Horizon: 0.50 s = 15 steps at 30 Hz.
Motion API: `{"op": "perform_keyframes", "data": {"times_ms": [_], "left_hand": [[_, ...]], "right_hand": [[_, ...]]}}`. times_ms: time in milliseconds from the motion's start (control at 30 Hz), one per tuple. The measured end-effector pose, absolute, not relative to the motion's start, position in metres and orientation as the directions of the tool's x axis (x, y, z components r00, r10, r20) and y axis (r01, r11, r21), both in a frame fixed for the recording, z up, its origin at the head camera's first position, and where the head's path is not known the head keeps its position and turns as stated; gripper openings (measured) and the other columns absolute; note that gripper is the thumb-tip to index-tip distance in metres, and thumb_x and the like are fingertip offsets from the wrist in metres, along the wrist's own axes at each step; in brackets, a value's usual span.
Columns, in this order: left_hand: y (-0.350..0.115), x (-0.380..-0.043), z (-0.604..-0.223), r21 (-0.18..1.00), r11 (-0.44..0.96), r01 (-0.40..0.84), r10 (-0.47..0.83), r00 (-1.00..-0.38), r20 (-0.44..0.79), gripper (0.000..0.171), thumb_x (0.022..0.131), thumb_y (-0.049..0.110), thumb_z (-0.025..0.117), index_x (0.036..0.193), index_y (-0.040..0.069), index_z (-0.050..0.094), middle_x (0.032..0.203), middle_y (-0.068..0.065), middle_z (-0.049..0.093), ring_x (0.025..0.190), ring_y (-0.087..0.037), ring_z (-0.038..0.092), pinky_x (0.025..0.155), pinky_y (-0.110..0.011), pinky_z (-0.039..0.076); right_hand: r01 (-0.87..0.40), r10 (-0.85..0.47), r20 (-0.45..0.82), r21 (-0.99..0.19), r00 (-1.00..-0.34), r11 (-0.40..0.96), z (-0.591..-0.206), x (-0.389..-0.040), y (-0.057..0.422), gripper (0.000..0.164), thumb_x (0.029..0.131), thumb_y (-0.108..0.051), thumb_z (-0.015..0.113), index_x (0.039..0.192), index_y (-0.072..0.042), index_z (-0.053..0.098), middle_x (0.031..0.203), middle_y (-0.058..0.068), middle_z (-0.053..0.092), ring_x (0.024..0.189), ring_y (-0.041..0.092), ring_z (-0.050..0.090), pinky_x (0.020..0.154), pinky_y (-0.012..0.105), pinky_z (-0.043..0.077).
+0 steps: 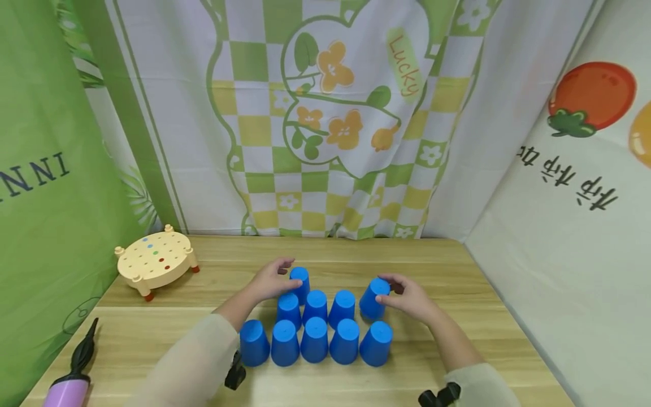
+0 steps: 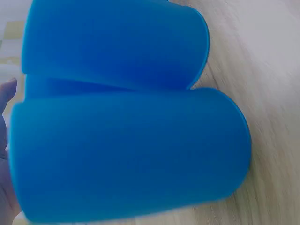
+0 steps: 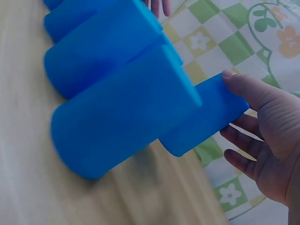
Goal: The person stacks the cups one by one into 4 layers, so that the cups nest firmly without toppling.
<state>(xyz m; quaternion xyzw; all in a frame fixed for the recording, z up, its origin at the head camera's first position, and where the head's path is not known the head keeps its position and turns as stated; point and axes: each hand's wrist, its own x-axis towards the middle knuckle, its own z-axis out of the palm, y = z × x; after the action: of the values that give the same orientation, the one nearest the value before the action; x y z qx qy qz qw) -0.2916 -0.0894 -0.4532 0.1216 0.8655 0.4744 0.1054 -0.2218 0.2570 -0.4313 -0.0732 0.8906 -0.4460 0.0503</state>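
While the right hand (image 1: 411, 298) grips one cup (image 1: 373, 302), the backdrop (image 1: 351, 113) reads "Lucky".

I saw ten plain blue cups (image 1: 344, 342), tapered and upside down. Five stood side by side in a front row (image 1: 314, 341); a trio (image 1: 315, 308) sat just behind that row, one lone cup (image 1: 302, 287) farther behind its left half, another cup (image 1: 373, 299) behind its right end.
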Motion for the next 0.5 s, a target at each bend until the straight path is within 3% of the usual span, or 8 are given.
{"op": "perform_keyframes", "data": {"times_ms": [200, 500], "left_hand": [[-0.107, -0.278, -0.446, 0.865, 0.485, 0.129, 0.335, -0.941, -0.048, 0.064, 0.088, 0.026, 0.074, 0.143, 0.009, 0.047, 0.143, -0.015, 0.053, 0.131, -0.035, 0.049, 0.106, -0.055, 0.044], [-0.123, -0.263, -0.449, 0.872, 0.448, 0.196, 0.478, -0.877, -0.048, 0.063, 0.086, 0.029, 0.076, 0.139, 0.005, 0.051, 0.14, -0.019, 0.054, 0.126, -0.035, 0.053, 0.108, -0.056, 0.041]], "right_hand": [[-0.12, -0.16, 0.025, -0.777, -0.987, 0.618, -0.415, -0.236, 0.253, 0.058, 0.089, -0.029, 0.073, 0.137, -0.003, 0.053, 0.127, 0.019, 0.061, 0.117, 0.036, 0.058, 0.09, 0.043, 0.055], [-0.097, -0.121, 0.024, -0.752, -0.992, 0.652, -0.405, -0.256, 0.226, 0.06, 0.089, -0.035, 0.072, 0.139, -0.008, 0.053, 0.126, 0.017, 0.062, 0.114, 0.036, 0.058, 0.082, 0.039, 0.055]]}}
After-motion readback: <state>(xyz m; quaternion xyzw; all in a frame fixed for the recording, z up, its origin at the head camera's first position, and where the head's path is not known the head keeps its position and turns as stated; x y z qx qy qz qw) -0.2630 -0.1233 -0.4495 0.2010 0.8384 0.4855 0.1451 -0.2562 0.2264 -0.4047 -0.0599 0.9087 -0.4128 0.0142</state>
